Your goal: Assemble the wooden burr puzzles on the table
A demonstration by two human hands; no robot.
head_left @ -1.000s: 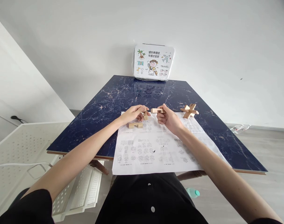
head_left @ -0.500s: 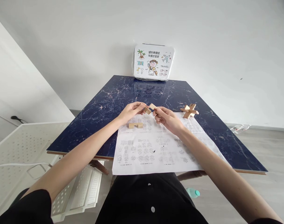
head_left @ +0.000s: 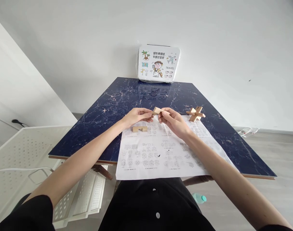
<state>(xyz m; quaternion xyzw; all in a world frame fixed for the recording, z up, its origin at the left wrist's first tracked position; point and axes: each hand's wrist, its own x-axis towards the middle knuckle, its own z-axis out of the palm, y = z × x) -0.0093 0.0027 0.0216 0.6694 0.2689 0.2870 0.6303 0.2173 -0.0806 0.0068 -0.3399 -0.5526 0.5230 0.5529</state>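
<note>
Gap between left hand (head_left: 137,116) and right hand (head_left: 173,121) blocked by held wood (head_left: 157,110). Loose block (head_left: 136,129) just body-side of left hand; wooden cross (head_left: 196,114) right of right hand. Passable: over table (head_left: 108,106) beyond hands, up to case (head_left: 158,64); over near half of paper (head_left: 146,175).

- Left arm (head_left: 88,155) reaches toward 2 o'clock; left grip (head_left: 137,116) points to 3, fingers slightly bent.
- Right arm (head_left: 218,163) reaches toward 10 o'clock; right grip (head_left: 174,123) pinches, fingers curled.
</note>
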